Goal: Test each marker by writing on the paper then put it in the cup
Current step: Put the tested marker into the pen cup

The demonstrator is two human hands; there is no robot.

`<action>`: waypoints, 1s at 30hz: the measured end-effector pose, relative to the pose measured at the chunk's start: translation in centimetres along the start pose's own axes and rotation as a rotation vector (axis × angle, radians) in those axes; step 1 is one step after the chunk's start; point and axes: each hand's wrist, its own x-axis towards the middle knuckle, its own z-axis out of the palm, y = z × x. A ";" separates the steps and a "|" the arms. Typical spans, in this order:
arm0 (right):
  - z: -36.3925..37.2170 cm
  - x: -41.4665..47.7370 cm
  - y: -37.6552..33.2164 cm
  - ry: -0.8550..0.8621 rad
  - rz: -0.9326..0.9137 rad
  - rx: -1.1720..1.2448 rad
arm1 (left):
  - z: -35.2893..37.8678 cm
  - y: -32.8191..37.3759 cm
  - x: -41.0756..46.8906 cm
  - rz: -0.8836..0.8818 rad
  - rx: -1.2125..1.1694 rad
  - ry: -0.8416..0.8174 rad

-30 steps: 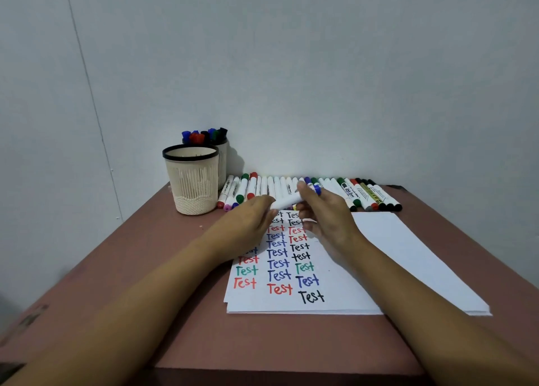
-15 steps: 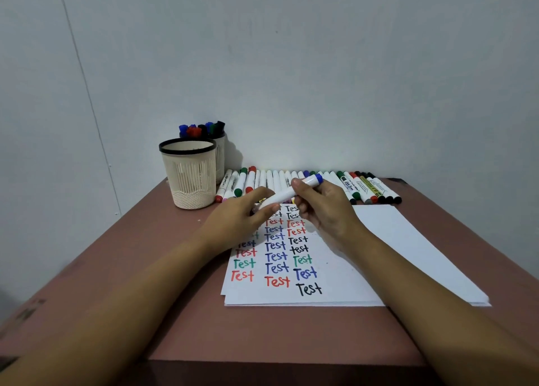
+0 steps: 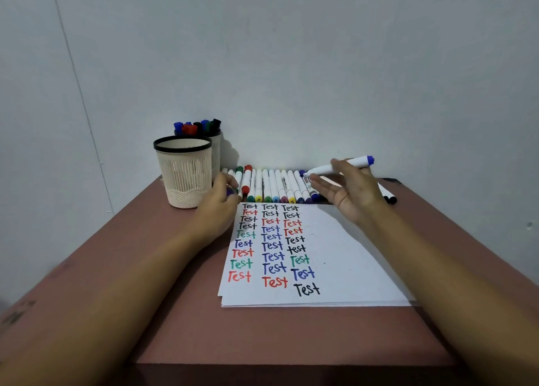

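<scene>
Two grips apart: right grip (image 3: 350, 190) pinches blue-ended marker (image 3: 322, 169) above marker row (image 3: 274, 185); left grip (image 3: 220, 207) curls round blue cap (image 3: 230, 192), beside cup (image 3: 183, 178).

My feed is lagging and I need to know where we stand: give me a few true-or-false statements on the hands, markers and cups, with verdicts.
1. The right hand holds a blue marker over the row of markers. True.
2. That marker's tip touches the paper. False: it is held clear of the sheet.
3. Markers stand in the front mesh cup. False: none show above its rim; they stand in the rear cup.
4. The lowest word in the third column is black. True.
5. The left hand lies flat on the paper. False: it is beside the front cup, gripping a small blue piece.
</scene>
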 end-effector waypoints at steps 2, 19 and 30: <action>0.0 0.5 0.3 0.013 -0.043 -0.088 | -0.1 -0.2 -0.1 0.039 0.063 -0.052; -1.7 2.0 4.1 0.130 -0.146 -0.655 | -0.3 -0.6 0.3 -0.113 -0.032 -0.102; -1.5 1.9 4.3 0.129 -0.197 -0.794 | -0.2 -0.9 0.6 -0.133 0.023 -0.092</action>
